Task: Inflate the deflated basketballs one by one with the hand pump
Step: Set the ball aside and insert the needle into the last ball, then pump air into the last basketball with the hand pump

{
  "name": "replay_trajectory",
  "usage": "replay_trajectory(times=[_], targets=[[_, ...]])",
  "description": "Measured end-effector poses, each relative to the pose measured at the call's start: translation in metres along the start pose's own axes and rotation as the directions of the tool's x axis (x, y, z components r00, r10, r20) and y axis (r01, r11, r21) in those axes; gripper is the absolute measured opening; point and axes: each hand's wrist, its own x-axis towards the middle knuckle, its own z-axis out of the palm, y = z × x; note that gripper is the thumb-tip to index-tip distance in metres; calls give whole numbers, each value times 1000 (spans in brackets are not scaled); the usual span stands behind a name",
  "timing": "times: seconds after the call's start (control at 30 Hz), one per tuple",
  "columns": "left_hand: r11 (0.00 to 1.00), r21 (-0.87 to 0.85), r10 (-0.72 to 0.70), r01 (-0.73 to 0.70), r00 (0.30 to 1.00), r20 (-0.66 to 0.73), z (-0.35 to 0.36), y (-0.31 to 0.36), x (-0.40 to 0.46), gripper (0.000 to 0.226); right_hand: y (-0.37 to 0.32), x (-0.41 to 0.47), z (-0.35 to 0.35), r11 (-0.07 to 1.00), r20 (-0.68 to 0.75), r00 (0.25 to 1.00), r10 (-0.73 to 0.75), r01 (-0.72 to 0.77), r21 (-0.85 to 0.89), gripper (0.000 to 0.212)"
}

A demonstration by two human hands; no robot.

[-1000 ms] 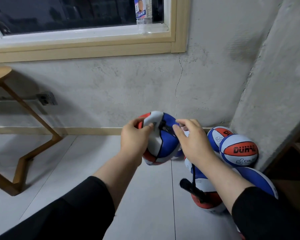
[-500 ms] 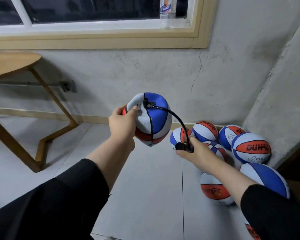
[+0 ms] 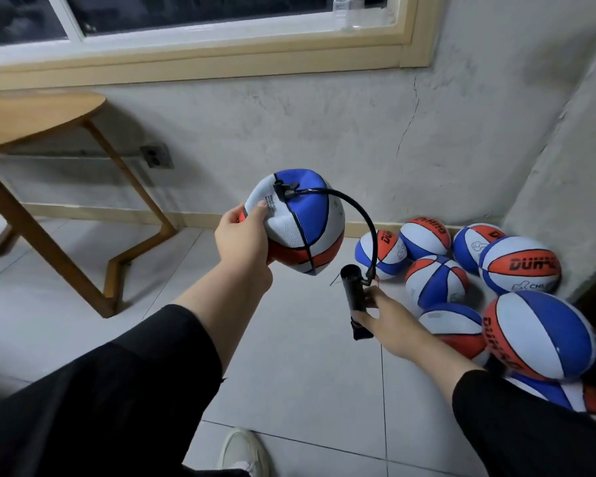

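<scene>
White canvas of a shoe (image 3: pixel 243 451) shows at the bottom edge on the pale floor tiles (image 3: pixel 307 390), between two black sleeves. Further out, the right hand (image 3: pixel 389 318) holds the black hand pump (image 3: pixel 354 290) upright, thumb and fingers curled round its barrel, low and just in front of the heap of balls. A black hose (image 3: pixel 365 215) arcs up from the pump's top to a nozzle plugged into the deflated basketball (image 3: pixel 298 222), which the left hand (image 3: pixel 243 239) grips from its left side in the air above the floor, thumb pressed on a white panel, the other fingers hidden behind. The ball is blue, white and red, its skin sagging into flat facets. To the right, round basketballs (image 3: pixel 520 265) in the same colours lie clustered in the corner, touching one another and the grey wall (image 3: pixel 324 132). A wooden table (image 3: pixel 38 115) stands to the left; beyond, a window sill (image 3: pixel 200 32) carries a bottle (image 3: pixel 346 12)
</scene>
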Motion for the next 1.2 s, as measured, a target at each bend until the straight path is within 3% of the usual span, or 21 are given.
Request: replay_trajectory(times=[0.13, 0.3, 0.43, 0.6, 0.77, 0.87, 1.0, 1.07, 1.2], targets=[[996, 47, -68, 70, 997, -36, 3, -24, 16, 29, 10, -20, -2, 975, -41, 999, 19, -9, 224, 5], [935, 226, -246, 273, 959, -139, 7, -95, 47, 34, 37, -30, -23, 933, -54, 993, 102, -77, 350, 20], [849, 332, -380, 412, 911, -160, 9, -168, 61, 34, 58, -27, -28, 923, -63, 981, 182, -149, 354, 26], [763, 345, -559, 547, 826, -74, 18, -261, 100, 34, 80, -12, -17, 894, -46, 957, 286, -249, 373, 25], [752, 337, -596, 567, 803, -21, 30, -271, 88, 24, 86, 9, -6, 877, 27, 947, 320, -307, 370, 13], [762, 287, -598, 580, 801, -29, 35, -271, 73, 45, 87, 19, 0, 907, 86, 962, 258, -272, 321, 11], [814, 424, -342, 397, 917, -203, 38, -271, 43, 41, 87, 30, 12, 930, 135, 976, 169, -203, 305, 17], [781, 518, -356, 349, 930, -90, 41, -273, 26, 44, 83, 31, 18, 919, 127, 979, 162, -197, 340, 29], [813, 388, -519, 434, 842, 145, 52, -264, 4, 58, 77, 27, 20, 924, 124, 982, 142, -176, 340, 20]])
